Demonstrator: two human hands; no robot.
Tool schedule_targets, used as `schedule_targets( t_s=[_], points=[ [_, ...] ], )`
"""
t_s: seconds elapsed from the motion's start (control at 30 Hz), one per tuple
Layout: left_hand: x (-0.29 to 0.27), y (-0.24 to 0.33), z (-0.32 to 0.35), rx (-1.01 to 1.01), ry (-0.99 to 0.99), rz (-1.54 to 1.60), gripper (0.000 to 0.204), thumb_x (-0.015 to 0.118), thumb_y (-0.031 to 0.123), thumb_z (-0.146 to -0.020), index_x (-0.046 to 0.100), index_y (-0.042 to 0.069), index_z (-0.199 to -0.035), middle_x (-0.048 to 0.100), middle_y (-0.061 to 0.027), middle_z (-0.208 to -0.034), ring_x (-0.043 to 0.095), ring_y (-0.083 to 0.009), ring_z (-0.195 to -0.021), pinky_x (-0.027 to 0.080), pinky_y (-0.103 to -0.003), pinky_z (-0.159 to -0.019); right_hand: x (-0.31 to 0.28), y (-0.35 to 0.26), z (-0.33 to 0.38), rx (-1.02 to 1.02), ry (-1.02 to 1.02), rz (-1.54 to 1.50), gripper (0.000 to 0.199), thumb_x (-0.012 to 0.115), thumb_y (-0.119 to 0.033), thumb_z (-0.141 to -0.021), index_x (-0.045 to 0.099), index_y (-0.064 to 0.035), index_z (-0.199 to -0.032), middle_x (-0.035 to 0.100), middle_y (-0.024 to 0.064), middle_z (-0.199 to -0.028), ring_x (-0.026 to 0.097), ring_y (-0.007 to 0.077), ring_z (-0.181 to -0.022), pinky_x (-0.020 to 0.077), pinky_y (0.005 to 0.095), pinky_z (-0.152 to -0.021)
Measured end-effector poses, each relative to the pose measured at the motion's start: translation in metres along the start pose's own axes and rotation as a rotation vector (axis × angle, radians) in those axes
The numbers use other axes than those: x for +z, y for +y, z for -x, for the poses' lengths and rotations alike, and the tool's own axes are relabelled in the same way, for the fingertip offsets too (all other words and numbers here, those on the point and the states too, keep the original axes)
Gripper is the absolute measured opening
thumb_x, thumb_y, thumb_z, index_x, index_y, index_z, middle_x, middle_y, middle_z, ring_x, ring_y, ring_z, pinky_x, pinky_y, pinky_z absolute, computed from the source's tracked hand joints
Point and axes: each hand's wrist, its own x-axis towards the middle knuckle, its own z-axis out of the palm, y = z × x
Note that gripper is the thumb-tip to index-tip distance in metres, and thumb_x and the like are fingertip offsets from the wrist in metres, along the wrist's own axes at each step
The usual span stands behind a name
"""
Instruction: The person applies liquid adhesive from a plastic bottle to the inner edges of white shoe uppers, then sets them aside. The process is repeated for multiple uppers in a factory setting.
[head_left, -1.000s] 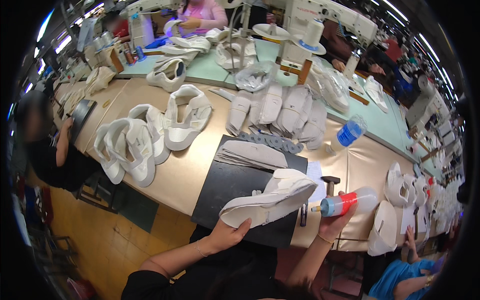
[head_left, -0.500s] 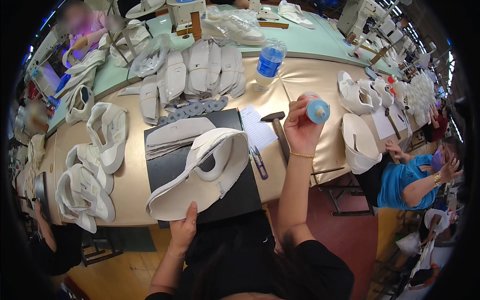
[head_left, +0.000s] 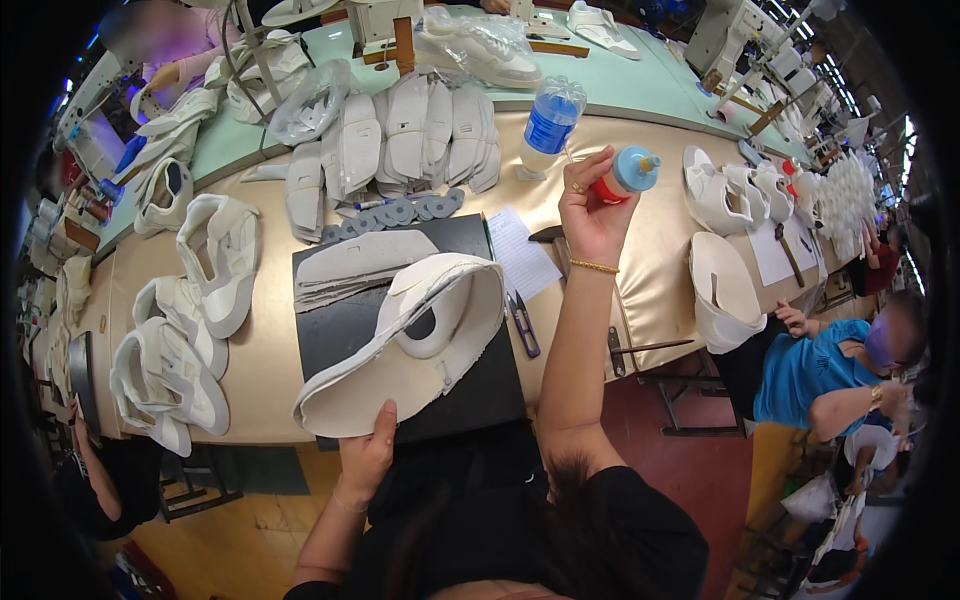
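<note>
My left hand [head_left: 370, 455] grips the near edge of a white shoe upper [head_left: 350, 395], thumb on its inner side. The upper is opened out and tilted above a black board [head_left: 480, 385]. My right hand [head_left: 597, 215] is raised over the table, its fingers wrapped round a small squeeze bottle [head_left: 612, 187] with a red body, a blue cap and a yellowish nozzle. The nozzle points up and to the right. A stack of grey shoe pieces [head_left: 365, 262] lies on the board's far part, behind the upper. Purple-handled thread snips [head_left: 524, 328] rest beside the board.
Bundled grey pieces [head_left: 410, 130] fill the table's far side, near a blue-labelled plastic bottle [head_left: 552, 125]. Finished-looking white uppers [head_left: 215, 265] stand at left, others [head_left: 725, 290] at right. A hammer [head_left: 550, 234] lies partly behind my right arm. A co-worker in blue [head_left: 810, 375] sits at right.
My right hand has moved slightly away from me with the squeeze bottle, whose nozzle has swung toward the upper right. My left hand keeps holding the shoe upper nearly still.
</note>
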Motion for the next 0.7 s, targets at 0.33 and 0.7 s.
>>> schedule_targets(
  t_s=[0.33, 0.7],
  points=[
    [-0.004, -0.017, 0.005, -0.088, 0.035, 0.007, 0.023, 0.057, 0.006, -0.090, 0.059, -0.007, -0.109, 0.061, -0.0093, -0.108, 0.056, -0.0160, -0.097, 0.042, -0.028, -0.087, -0.043, -0.037, -0.062, -0.125, 0.032, -0.181, 0.041, 0.061, -0.028, -0.080, 0.056, 0.0084, -0.096, 0.061, 0.0184, -0.088, 0.062, 0.0260, -0.083, 0.0608, 0.0307, -0.069],
    [0.001, -0.005, 0.008, -0.056, 0.095, 0.024, 0.025, 0.056, 0.010, -0.092, 0.057, -0.008, -0.109, 0.060, -0.0099, -0.109, 0.055, -0.0161, -0.099, 0.041, -0.028, -0.090, -0.050, -0.044, -0.065, -0.190, 0.168, 0.176, 0.074, 0.037, -0.075, -0.081, 0.055, -0.0033, -0.082, 0.058, 0.0054, -0.065, 0.060, 0.0154, -0.057, 0.0537, 0.0225, -0.051]
  ],
)
